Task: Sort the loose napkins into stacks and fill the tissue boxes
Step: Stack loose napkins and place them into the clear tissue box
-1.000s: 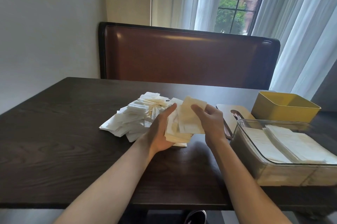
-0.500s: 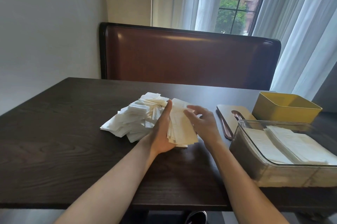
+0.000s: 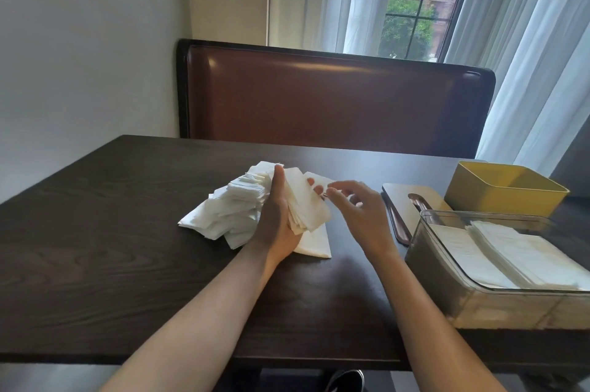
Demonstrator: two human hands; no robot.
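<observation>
- Our left hand (image 3: 277,221) grips a stack of napkins (image 3: 306,204), thumb along its left edge and fingertips showing at its far right edge; the stack is held tilted just above the tabletop (image 3: 95,257).
- Our right hand (image 3: 357,213) hovers just right of the stack, fingers loosely curled, the tips at the stack's upper right corner; we cannot tell whether they actually pinch a napkin there.
- A single flat napkin (image 3: 314,244) lies on the tabletop under the held stack, its near corner poking out toward us.
- The loose napkin pile (image 3: 230,209) sits on the tabletop just left of our left hand, touching it, its sheets fanned and uneven.
- At the right edge, a clear tissue box (image 3: 447,267) stands near us with two rows of folded napkins (image 3: 517,254) inside.
- Behind it stands an open yellow tissue box (image 3: 498,197); its inside is not visible from here.
- A flat lid (image 3: 405,200) with a slot lies between our right hand and the two boxes, partly behind the clear one.
- Across the tabletop we see a brown bench back (image 3: 335,104), with white curtains (image 3: 526,56) and a window (image 3: 418,2) beyond.
</observation>
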